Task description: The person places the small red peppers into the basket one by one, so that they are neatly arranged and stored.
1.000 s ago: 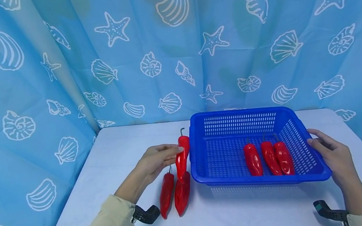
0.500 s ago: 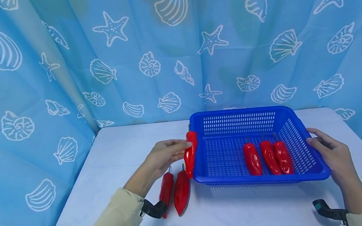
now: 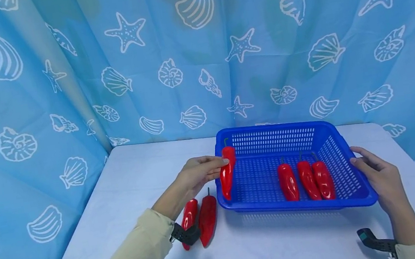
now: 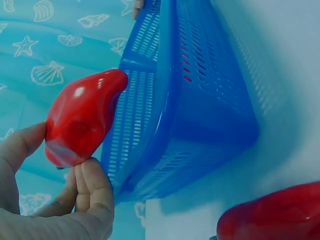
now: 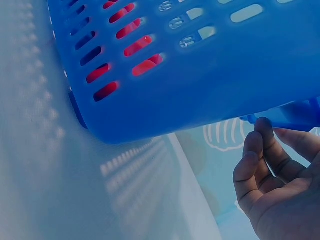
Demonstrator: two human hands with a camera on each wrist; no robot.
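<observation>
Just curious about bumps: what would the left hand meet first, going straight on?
Likely the blue basket, though the left hand, holding a pepper, may pass over it; depth is unclear.

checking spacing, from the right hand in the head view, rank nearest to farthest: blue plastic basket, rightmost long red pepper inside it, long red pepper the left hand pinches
1. Blue plastic basket: right rim at the right hand.
2. Rightmost pepper inside: basket's right side.
3. Pinched pepper: basket's left end.

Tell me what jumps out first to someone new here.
The blue basket on the white table probably stands out, with three red peppers lying toward its right side. Next comes the pepper pinched in the left hand by the basket's left end, then the seashell curtain behind.
</observation>
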